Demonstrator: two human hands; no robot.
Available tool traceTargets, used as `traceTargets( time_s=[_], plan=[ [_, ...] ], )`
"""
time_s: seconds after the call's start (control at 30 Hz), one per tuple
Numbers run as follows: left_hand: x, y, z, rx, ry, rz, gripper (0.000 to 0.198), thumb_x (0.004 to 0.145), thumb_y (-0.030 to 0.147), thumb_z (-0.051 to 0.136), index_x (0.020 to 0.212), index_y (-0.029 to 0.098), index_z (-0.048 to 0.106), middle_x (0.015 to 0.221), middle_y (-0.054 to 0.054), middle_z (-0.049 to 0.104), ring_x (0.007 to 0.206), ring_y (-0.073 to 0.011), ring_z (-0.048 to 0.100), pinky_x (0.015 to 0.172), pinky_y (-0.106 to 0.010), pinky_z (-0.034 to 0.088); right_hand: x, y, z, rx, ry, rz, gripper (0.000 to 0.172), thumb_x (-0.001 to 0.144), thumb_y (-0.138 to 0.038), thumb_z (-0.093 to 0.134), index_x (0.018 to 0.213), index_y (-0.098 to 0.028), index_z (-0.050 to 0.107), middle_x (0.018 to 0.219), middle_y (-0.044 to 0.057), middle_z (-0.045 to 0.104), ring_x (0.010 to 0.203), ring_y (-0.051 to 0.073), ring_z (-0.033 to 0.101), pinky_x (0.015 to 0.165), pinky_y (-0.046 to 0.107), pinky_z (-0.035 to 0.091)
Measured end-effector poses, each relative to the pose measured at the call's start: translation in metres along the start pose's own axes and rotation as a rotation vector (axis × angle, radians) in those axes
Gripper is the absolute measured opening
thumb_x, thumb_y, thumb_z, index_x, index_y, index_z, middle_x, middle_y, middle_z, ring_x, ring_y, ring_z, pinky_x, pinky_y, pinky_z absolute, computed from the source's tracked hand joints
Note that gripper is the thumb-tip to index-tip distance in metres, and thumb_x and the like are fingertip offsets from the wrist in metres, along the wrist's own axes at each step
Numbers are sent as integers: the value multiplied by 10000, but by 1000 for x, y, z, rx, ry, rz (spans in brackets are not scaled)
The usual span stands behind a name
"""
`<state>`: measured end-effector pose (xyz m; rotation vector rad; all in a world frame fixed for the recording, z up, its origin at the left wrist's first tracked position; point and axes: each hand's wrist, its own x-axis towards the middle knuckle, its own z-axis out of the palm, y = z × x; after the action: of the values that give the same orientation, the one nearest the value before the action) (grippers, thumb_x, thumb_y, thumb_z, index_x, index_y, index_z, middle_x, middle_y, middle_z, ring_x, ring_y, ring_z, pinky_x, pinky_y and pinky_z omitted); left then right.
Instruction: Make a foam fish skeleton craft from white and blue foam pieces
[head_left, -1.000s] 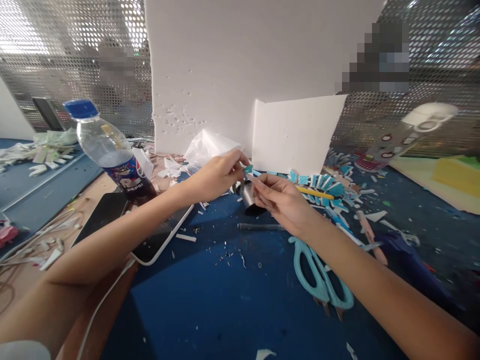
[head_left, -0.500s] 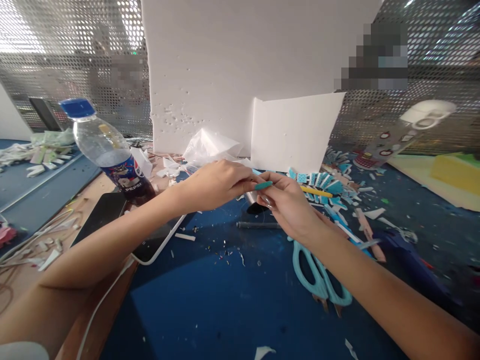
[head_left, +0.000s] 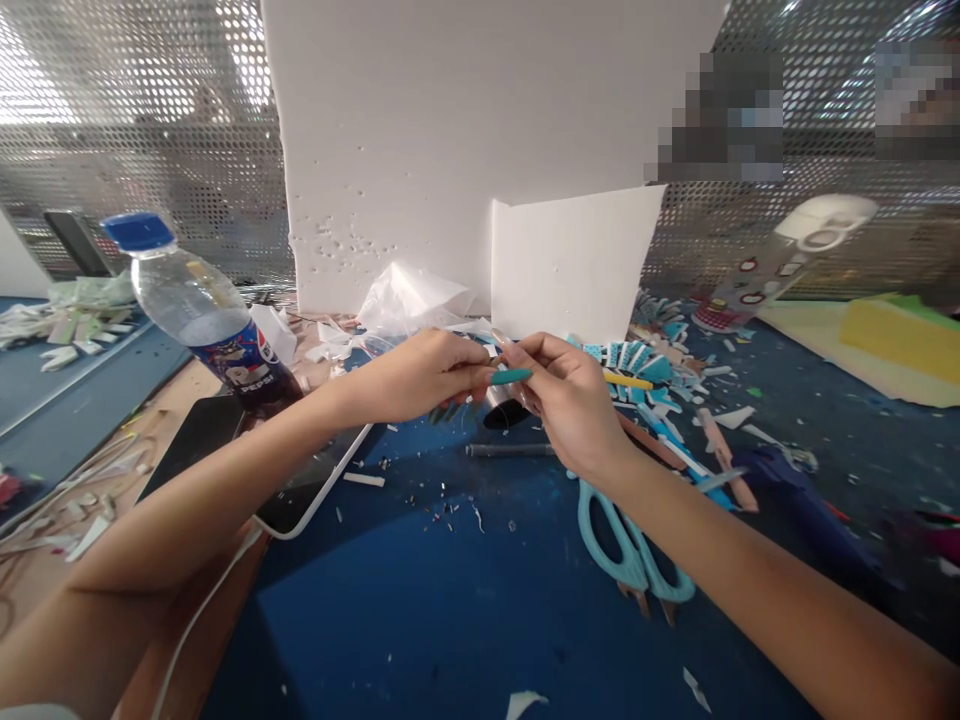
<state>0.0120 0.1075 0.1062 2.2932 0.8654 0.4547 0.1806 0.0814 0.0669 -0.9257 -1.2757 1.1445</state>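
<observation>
Both hands meet over the middle of the blue table mat. My left hand (head_left: 431, 372) is closed, its fingertips pinching around a small teal piece (head_left: 511, 377). Thumb and fingers of my right hand (head_left: 574, 395) are also pressed together, against the piece's right end; whatever else they hold is too small to make out. Just below the fingertips is a silvery roll with a dark opening (head_left: 505, 412). Under it lies a dark thin rod (head_left: 510, 451), and teal-handled scissors (head_left: 630, 545) rest beneath my right wrist.
A Pepsi bottle (head_left: 217, 330) stands at left beside a tablet (head_left: 315, 490) with a cable. White boards (head_left: 574, 265) rise behind. Blue patterned strips (head_left: 637, 360), a yellow stick (head_left: 628, 381), a navy tool (head_left: 810, 510) and a white-lidded bottle (head_left: 780, 260) are at right.
The view has shifted slightly. My fingertips have drawn a little apart at the teal piece, showing more of it and of the silvery roll below.
</observation>
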Motion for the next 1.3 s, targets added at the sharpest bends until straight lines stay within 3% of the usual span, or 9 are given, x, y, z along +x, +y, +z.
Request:
traceTargets(
  time_s=[0.17,0.33,0.5,0.63,0.7,0.77,0.9,1.07,1.3],
  plan=[
    [-2,2,-7,-15,23,-25,308,879,291,432,636,143,551,463,36,448,413,-44,404,407,-180,303,-2,-1,0,14,-37,-78,226,810,-338,630,659,-177,582,522,-35,487,434,58,406,385,212,308],
    [-3,2,-15,-111,118,2,362,889,269,410,568,144,521,482,30,423,425,-46,339,420,-217,260,-2,-5,3,102,-11,-98,152,830,-348,597,817,-197,585,834,12,605,520,83,537,450,243,486],
    [-4,-1,-23,-284,117,65,376,877,238,403,516,159,475,461,30,373,421,-64,290,431,-262,216,1,-2,-1,89,99,-135,172,837,-382,568,846,-211,554,921,27,575,578,96,570,410,216,492],
    [-4,1,-25,-449,82,71,402,881,232,380,491,166,454,438,31,364,387,-60,266,417,-269,197,2,-3,-6,197,-202,-57,349,848,-510,469,1111,-286,525,1321,48,443,582,111,579,436,299,533],
    [-5,3,-25,-509,73,44,404,884,250,384,497,166,462,424,32,367,369,-57,258,402,-266,186,1,-4,-7,273,-369,33,459,837,-598,398,1182,-315,503,1377,44,411,610,135,595,459,333,543],
    [-5,4,-25,-548,72,18,404,883,263,393,498,164,467,418,29,378,357,-53,262,392,-263,177,0,-5,-7,321,-482,119,541,814,-661,355,1179,-300,527,1285,58,511,676,175,615,505,355,552],
    [-4,3,-25,-599,105,-13,395,871,264,411,497,157,474,443,18,399,365,-52,318,388,-251,188,1,-7,-5,341,-521,187,566,804,-685,349,910,-217,650,750,48,623,544,143,539,410,270,463],
    [0,-2,-24,-676,229,-61,393,866,272,421,495,153,469,461,16,387,380,-46,331,386,-230,205,6,-7,-7,295,-286,131,352,818,-455,573,583,-193,565,433,-60,373,361,50,228,343,210,243],
    [5,-14,-24,-842,284,-26,366,865,226,405,516,146,480,477,16,380,389,-49,351,386,-199,252,18,-4,-18,262,-19,81,336,753,-336,664,502,-178,506,412,-55,386,365,45,225,372,233,165]
  ],
)
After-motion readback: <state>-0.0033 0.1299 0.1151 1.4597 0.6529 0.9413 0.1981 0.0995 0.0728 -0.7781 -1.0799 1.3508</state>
